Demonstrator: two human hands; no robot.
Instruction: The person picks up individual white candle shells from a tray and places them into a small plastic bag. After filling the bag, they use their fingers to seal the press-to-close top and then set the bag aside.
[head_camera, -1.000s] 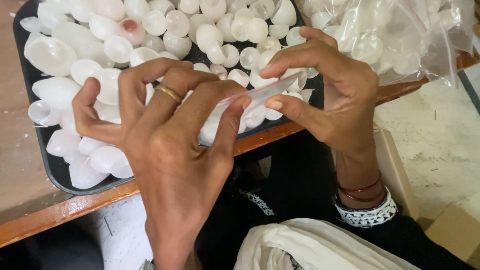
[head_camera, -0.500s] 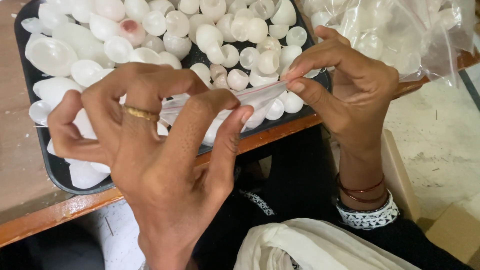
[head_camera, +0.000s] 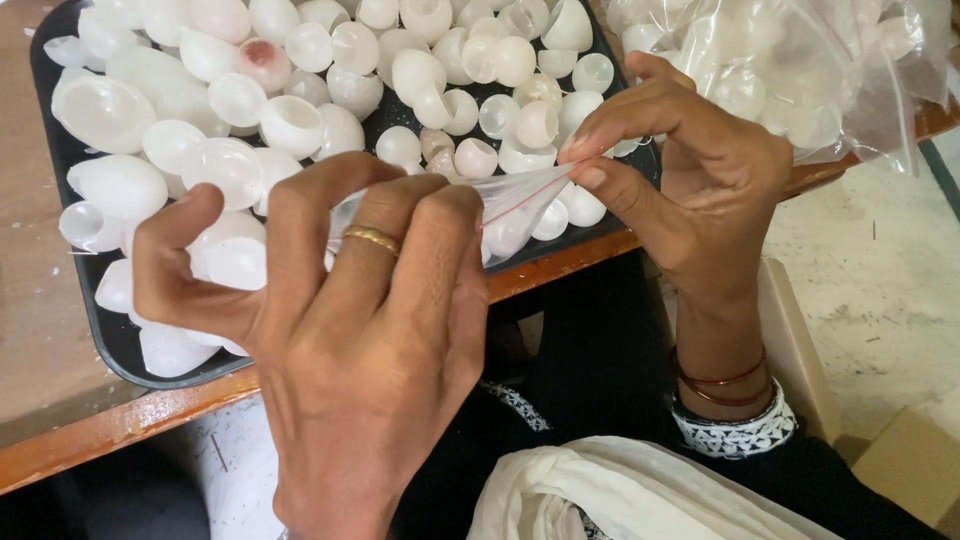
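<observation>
Small clear zip bag (head_camera: 520, 200) sits mid-frame, stretched taut between both hands, long axis running lower left to upper right, red seal line along its top edge. Left hand (head_camera: 350, 340), lower centre and nearest the camera, has its grip closed on the bag's left end: fingers curled over it, thumb out to the left, gold ring (head_camera: 372, 238) on one finger. What sits inside the bag under those fingers cannot be told. Right hand (head_camera: 690, 170), right of centre, pinches the bag's right end between thumb and forefinger, grip shut tight, other fingers folded. Both hands are on the bag; the right holds only the tip, the left covers most of it. Bangles (head_camera: 725, 385) at the right wrist, white cloth (head_camera: 620, 495) on the lap below.

Behind the hands: black tray (head_camera: 110, 340) on the wooden desk (head_camera: 30, 350), filled with white and translucent half-shell pieces (head_camera: 290, 120), one pinkish inside at upper left. Upper right of frame: larger clear plastic bag (head_camera: 830, 70) holding more of the same shells.
</observation>
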